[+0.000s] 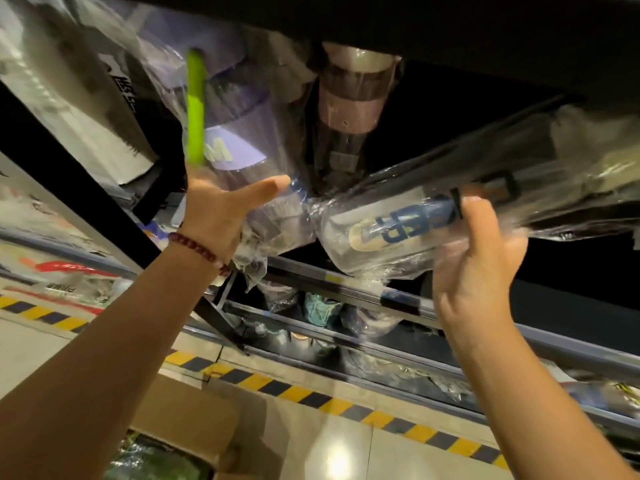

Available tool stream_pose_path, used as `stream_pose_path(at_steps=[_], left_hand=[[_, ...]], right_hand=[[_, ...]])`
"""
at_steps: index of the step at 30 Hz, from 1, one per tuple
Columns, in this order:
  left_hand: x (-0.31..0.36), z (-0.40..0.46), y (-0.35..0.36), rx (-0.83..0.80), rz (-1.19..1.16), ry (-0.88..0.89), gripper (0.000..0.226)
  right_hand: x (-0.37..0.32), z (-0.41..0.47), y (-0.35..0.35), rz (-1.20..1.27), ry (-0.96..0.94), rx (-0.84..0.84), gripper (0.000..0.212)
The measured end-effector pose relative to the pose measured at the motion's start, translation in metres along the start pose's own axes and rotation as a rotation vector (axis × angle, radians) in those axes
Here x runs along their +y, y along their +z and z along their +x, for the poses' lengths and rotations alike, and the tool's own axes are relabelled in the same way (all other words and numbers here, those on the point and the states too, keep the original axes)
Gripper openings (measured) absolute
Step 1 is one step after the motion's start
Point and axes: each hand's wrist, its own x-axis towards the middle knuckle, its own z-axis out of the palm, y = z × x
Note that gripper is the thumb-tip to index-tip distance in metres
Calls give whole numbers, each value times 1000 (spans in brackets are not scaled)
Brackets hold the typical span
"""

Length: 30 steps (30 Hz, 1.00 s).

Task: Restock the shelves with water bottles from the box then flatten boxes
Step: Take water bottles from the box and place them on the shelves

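Observation:
My left hand [221, 209] reaches up to a plastic-wrapped purple bottle [242, 133] with a green strap [195, 105] on the shelf, thumb stretched across its base and fingers hidden behind it. My right hand [485, 244] holds a wrapped clear bottle with blue lettering [388, 226], lying on its side at the shelf's front edge. A pinkish wrapped bottle [349, 98] stands deeper on the shelf between them. The open cardboard box [183, 420] sits on the floor below my left arm, with wrapped items inside.
A dark shelf board [450, 22] runs overhead. Lower shelf rails [398, 306] hold more wrapped bottles. A black shelf upright [69, 181] slants on the left. Yellow-black hazard tape [311, 396] crosses the tiled floor.

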Motion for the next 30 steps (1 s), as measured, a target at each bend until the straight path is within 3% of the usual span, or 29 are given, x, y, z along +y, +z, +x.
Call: stream_pose_path(at_steps=[2,4,6,11,13,18,22,25,30], left_hand=[[-3,4,0,12,-5,62,53],[-4,11,0,20,-65,80,98],[-8,23,-2,-15,-103,127,114],[-19,38,-13,-143,4,194,110],[-26,36,-13,-173,52,165,113],[-34,24,-11,-189,65,233,84],[-35,28,-19,-231,130,234,111],[-38,24,-21,-264,207,314,112],[-52,22,-26,-95,456,338,86]], right_hand=[[3,0,5,-93,-88,-40,34],[7,0,12,-229,-194,-82,43],[13,2,13,-342,-255,-128,46],[29,4,14,-657,-294,-210,25],[31,5,20,-804,-301,-256,36],[34,2,36,-1055,-325,-408,44],[37,0,34,-1044,-274,-396,52],[37,-1,25,-1038,-177,-434,54],[44,-6,5,-1249,-149,-456,66]])
